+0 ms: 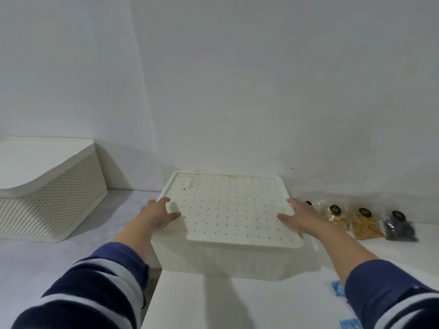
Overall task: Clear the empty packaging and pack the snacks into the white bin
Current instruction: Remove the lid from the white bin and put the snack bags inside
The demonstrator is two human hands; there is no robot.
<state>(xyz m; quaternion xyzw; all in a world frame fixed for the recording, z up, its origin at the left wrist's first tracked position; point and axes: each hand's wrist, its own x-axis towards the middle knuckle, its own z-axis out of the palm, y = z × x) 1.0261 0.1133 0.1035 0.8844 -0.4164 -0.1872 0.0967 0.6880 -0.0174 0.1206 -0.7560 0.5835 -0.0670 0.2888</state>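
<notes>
A white bin sits in the middle of a white worktop, close to the pale wall behind it, with a flat white lid dotted with rows of small holes lying on top. The lid looks slightly skewed on the bin, its near right corner jutting past the bin's wall. The left hand rests on the lid's left edge, with the fingers spread and lightly bent over the rim and the thumb lying on the lid's top. The right hand lies on the lid's right edge in the same way, fingers fairly straight and thumb pointing inward across the top; neither hand is plainly clenched round the lid. Both arms wear dark blue sleeves with white stripes. Just to the right of the bin, a row of small clear snack packets lies on the worktop near the wall, each with a round dark label at the top: two hold yellowish pieces and the farthest right holds dark ones, while another is mostly hidden behind the right hand. Bits of light blue packaging lie on the worktop near the right sleeve. Well to the left, on a lower grey surface, stands a second cream basket with perforated sides and a plain lid.
</notes>
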